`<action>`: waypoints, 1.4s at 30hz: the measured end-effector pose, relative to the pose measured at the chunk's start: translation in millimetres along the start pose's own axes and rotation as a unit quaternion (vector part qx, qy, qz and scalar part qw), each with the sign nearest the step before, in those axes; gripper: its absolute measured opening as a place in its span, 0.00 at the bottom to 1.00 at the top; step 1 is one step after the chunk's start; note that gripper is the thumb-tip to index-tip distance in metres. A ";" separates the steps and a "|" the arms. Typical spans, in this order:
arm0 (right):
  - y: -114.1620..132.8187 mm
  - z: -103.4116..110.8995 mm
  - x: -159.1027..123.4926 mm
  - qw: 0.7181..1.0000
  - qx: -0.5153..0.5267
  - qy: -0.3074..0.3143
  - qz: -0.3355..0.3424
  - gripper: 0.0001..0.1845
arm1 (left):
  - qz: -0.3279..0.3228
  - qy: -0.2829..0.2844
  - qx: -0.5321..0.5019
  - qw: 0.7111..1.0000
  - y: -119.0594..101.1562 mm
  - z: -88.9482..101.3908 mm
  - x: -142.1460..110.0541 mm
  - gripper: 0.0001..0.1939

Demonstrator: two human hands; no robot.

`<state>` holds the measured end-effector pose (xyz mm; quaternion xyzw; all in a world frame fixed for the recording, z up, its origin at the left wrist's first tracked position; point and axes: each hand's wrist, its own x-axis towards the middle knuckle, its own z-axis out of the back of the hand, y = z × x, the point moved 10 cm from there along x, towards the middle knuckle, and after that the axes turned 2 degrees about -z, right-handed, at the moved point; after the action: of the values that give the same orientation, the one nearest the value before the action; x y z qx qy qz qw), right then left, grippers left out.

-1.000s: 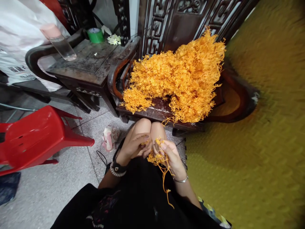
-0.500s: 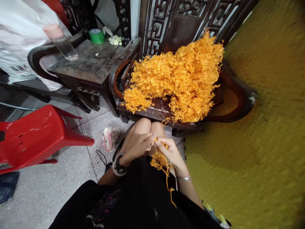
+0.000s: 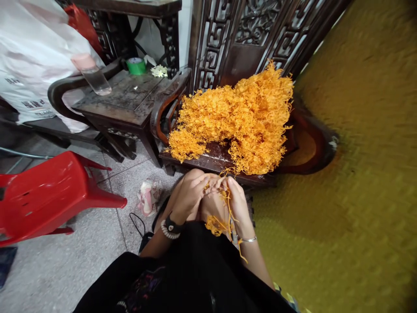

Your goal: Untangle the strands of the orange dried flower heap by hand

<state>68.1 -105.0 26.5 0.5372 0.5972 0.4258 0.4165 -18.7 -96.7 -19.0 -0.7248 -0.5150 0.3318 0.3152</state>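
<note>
My left hand (image 3: 192, 193) and my right hand (image 3: 236, 200) meet above my knees, fingers bent and fingertips close together. Both are closed on a thin orange strand piece (image 3: 215, 226), stringy and branched. Its tangled part lies against my lap, and a loose end trails along my right wrist. A small orange bit shows at my left fingertips; the exact grip is hidden by the fingers. Just beyond my hands a big heap of the same orange strands (image 3: 257, 121) covers most of a dark wooden chair seat (image 3: 218, 154).
At left stand a red plastic stool (image 3: 48, 191) and a dark side table (image 3: 120, 95) bearing a water bottle (image 3: 96, 78) and green tape (image 3: 136, 66). A white bag (image 3: 35, 61) sits behind. A pink-and-white object (image 3: 150, 198) lies on the floor. Yellow textured material (image 3: 342, 217) fills the right.
My hands have moved slightly forward, toward the heap, and the right has opened away from the left a little. The strand now hangs nearer my right wrist. The camera view has tilted up.
</note>
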 end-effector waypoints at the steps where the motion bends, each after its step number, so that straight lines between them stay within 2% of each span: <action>1: -1.0 2.0 0.4 1.000 -0.007 -0.001 -0.005 0.22 | 0.000 0.001 0.017 1.000 -1.0 -0.9 0.2 0.09; 5: -8.6 8.8 0.2 0.998 -0.054 -0.006 -0.040 0.27 | -0.014 0.003 0.107 0.994 -8.5 -6.0 -0.9 0.08; 7: -8.3 9.6 0.4 0.996 -0.086 -0.002 -0.032 0.29 | -0.063 0.014 0.173 0.983 -21.1 -13.8 -2.8 0.09; 10: -4.6 12.5 0.8 0.993 -0.114 -0.007 -0.006 0.32 | -0.146 0.026 0.271 0.951 -43.1 -27.5 -8.1 0.09; 12: -2.6 15.1 0.6 0.992 -0.128 -0.008 0.007 0.33 | -0.174 0.032 0.317 0.932 -52.3 -33.9 -11.6 0.10; 15: 0.0 18.2 -1.2 0.988 -0.154 0.001 0.029 0.33 | -0.173 0.042 0.385 0.906 -54.2 -39.7 -16.3 0.11; 19: 6.7 25.1 -4.8 0.976 -0.209 -0.024 0.061 0.29 | -0.144 0.046 0.455 0.878 -43.9 -40.8 -21.8 0.10; 22: 16.6 24.2 -5.6 0.964 -0.246 -0.049 0.086 0.24 | -0.109 0.078 0.427 0.894 -30.3 -38.8 -20.2 0.09; 26: 20.5 13.2 -0.3 0.967 -0.240 -0.031 0.082 0.21 | -0.087 0.105 0.330 0.934 -21.0 -26.4 -9.6 0.11; 30: 13.2 6.1 4.4 0.969 -0.239 -0.006 0.056 0.20 | -0.087 0.048 0.236 0.967 -24.0 -0.3 1.1 0.13; 34: -0.7 -11.0 3.0 0.949 -0.299 0.084 0.046 0.14 | -0.124 0.005 0.230 0.965 -34.6 14.6 5.2 0.11; 36: -6.0 -12.7 3.3 0.945 -0.309 0.097 0.041 0.12 | -0.126 0.030 0.246 0.960 -34.0 13.4 9.7 0.11; 39: -12.7 -12.7 6.7 0.952 -0.283 0.114 0.018 0.13 | -0.084 0.112 0.257 0.956 -22.4 6.6 18.6 0.12; 42: -23.3 -19.0 8.6 0.949 -0.255 0.185 -0.024 0.14 | -0.027 0.185 0.242 0.952 -10.1 2.8 23.1 0.15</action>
<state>42.7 -98.9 9.4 0.3102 0.5482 0.6456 0.4318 -20.6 -71.6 -16.1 -0.6612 -0.3713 0.2981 0.5798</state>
